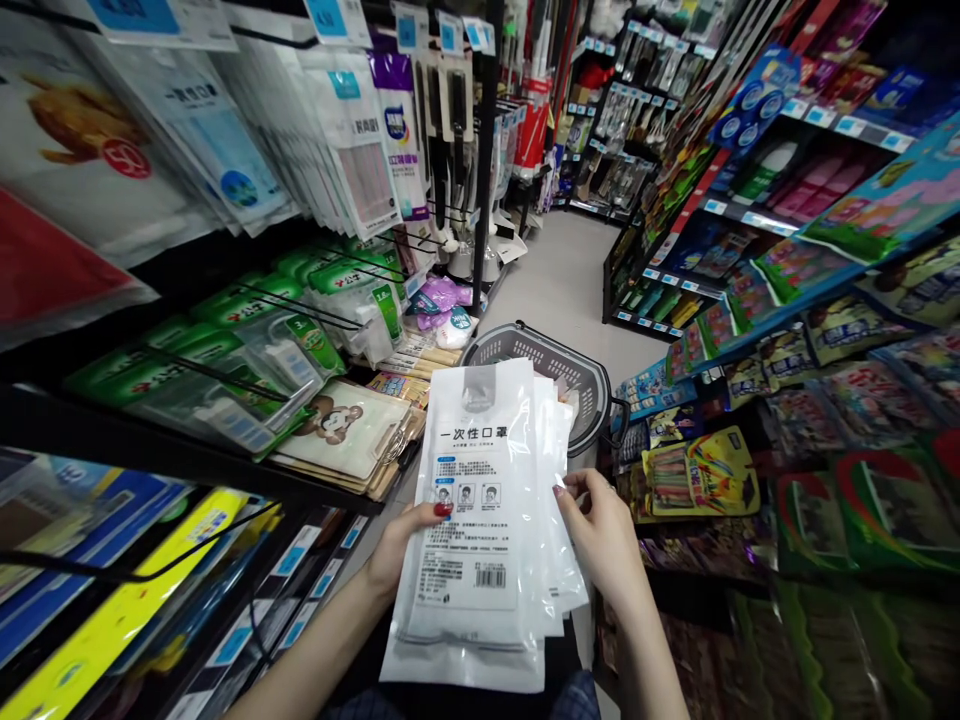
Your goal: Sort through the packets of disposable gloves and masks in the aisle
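Several white packs of disposable face masks (pixel 469 560) lie fanned out between my two hands, their printed backs facing me. My left hand (pixel 401 540) grips the stack from the left, with the thumb pressed on the front pack and the other fingers hidden behind. On the right side, my right hand (pixel 596 520) pinches the edge of the rear packs (pixel 564 560) between thumb and fingers. Just beyond the packs stands a grey shopping basket (pixel 592 375), partly covered by them; its contents are mostly hidden.
Hanging mask packs (pixel 352 150) line the left rack, above green-carded packages (pixel 322 340) and clipboards (pixel 345 430). Snack bags (pixel 697 475) hang close on the right. A grey aisle floor (pixel 559 270) runs ahead to a far shelf (pixel 630 100).
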### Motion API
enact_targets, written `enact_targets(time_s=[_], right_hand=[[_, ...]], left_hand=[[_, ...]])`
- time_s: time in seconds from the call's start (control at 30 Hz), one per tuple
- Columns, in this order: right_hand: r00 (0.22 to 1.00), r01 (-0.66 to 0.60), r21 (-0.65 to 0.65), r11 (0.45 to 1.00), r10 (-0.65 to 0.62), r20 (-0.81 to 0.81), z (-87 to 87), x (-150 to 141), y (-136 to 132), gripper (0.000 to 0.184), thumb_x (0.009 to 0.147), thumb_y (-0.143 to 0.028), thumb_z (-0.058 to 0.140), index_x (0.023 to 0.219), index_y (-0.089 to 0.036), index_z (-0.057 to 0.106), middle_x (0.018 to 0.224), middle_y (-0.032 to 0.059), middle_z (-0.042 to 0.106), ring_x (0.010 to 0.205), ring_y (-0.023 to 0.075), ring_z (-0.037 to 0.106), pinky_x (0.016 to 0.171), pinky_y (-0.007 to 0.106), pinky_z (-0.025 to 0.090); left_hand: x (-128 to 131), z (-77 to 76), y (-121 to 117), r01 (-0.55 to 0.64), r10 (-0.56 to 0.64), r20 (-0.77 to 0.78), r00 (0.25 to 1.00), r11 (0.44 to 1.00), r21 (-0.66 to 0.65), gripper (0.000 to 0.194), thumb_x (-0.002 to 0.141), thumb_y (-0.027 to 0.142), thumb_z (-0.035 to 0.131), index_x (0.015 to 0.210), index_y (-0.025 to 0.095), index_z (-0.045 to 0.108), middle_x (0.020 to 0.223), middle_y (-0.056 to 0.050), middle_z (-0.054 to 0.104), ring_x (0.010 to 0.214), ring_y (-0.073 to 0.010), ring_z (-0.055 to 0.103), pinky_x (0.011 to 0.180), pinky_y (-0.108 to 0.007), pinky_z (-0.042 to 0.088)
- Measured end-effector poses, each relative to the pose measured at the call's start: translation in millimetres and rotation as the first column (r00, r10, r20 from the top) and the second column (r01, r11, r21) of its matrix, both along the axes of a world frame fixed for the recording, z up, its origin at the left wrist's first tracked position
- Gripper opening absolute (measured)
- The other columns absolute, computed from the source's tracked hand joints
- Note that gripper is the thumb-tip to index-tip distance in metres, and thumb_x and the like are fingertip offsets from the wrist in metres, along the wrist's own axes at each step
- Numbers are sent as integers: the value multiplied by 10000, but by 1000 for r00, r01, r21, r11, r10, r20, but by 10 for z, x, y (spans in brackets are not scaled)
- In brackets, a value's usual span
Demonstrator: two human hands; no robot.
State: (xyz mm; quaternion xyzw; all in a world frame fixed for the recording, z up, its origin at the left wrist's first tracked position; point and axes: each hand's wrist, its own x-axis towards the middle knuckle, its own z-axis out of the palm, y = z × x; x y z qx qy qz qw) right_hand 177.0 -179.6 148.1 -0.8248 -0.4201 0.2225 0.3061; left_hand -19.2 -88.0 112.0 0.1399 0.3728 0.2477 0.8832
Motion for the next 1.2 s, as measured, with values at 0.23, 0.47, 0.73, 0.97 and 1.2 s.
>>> enact_targets(time_s=[0.23,0.47,0.73,0.97,1.2], right_hand=[[949,-18,192,981,78,-307,-186,39,37,278,792,-372,493,615,-207,357,586,-60,319,567,104,306,533,225,250],[787,246,335,910,15,-617,-244,151,-21,278,737,-393,592,633,-194,428,566,-64,386,515,86,328,489,200,246],[820,552,631,544,-217,-530,-107,568,-346,232,674,-343,675,702,-201,494,644,-41,526,552,97,448,529,204,338],[811,522,572,633,-160,-563,311,234,-508,188,711,-340,646,700,-217,505,598,-32,513,486,103,428,461,215,319],[877,134,272,953,14,-480,191,-403,-293,258,826,-412,489,680,-199,472,626,-22,473,595,123,435,527,218,340]], left_hand=[[-26,-38,16,54,-54,127,990,999,1,382,599,130,599,977,84,634,902,-99,709,952,-313,618,937,-414,423],[-30,-62,53,-45,48,39,998,995,-84,471,618,92,533,1083,37,579,853,-126,711,971,-325,609,901,-440,455],[1,-27,54,-50,53,18,998,994,-102,527,663,86,512,1188,44,506,875,-124,708,902,-305,640,870,-443,479],[34,18,3,-50,51,-45,998,998,26,520,602,131,639,1114,79,562,892,-116,708,867,-314,646,840,-411,498],[98,23,-72,-118,119,-23,993,993,29,501,625,318,699,1072,107,614,976,-102,693,1087,-330,538,938,-390,439]])
